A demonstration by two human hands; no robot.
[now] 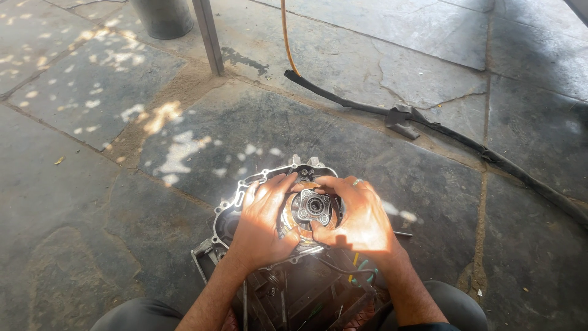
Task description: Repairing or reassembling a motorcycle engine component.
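While the left hand [264, 222] and right hand [360, 216] both grasped one round clutch assembly [311, 208], it sat in one engine casing [231, 216] (on the stone floor [429, 178]).

Clutch pack [313, 208] — bare greasy metal; floor [429, 79] — rough matt stone.

both hands [315, 220] grip clutch assembly [312, 208]

two hands [312, 224], one engine casing [245, 190], one clutch assembly [313, 207], one black hose [441, 132]
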